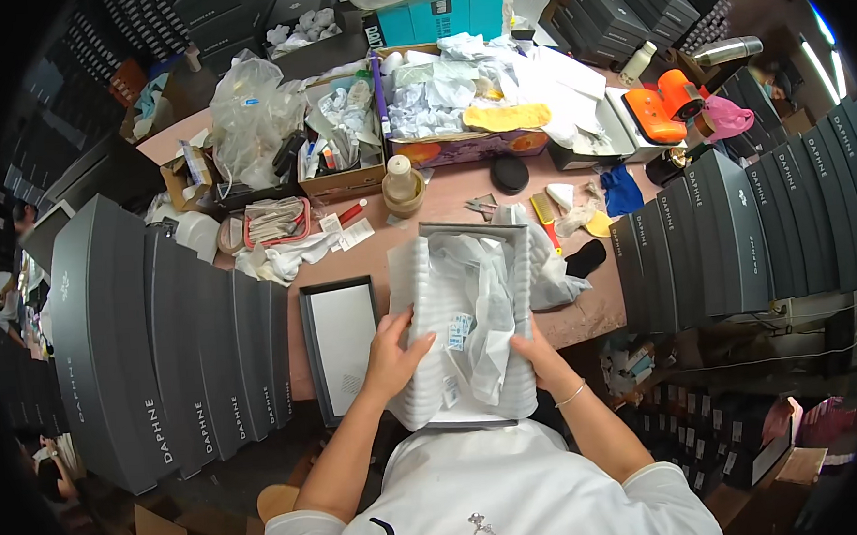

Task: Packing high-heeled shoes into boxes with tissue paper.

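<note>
An open grey box (pixel 465 229) lies in front of me at the table's near edge, lined with white foam sheet (pixel 420 297) and crumpled white tissue paper (pixel 489 303). My left hand (pixel 394 352) presses on the foam at the box's left side, fingers spread over it. My right hand (pixel 540 354) holds the foam and tissue at the right side; a thin bracelet sits on that wrist. A small printed tag (pixel 459 330) lies on the foam between my hands. The box's grey lid (pixel 340 345) lies upturned just left of my left hand.
Rows of dark grey boxes stand on edge at the left (pixel 161 349) and right (pixel 737 232). The pink table (pixel 586 312) beyond holds a small bottle (pixel 401 180), open cartons of crumpled paper (pixel 439 102), plastic bags, an orange tape dispenser (pixel 667 105) and a blue cloth (pixel 622 191).
</note>
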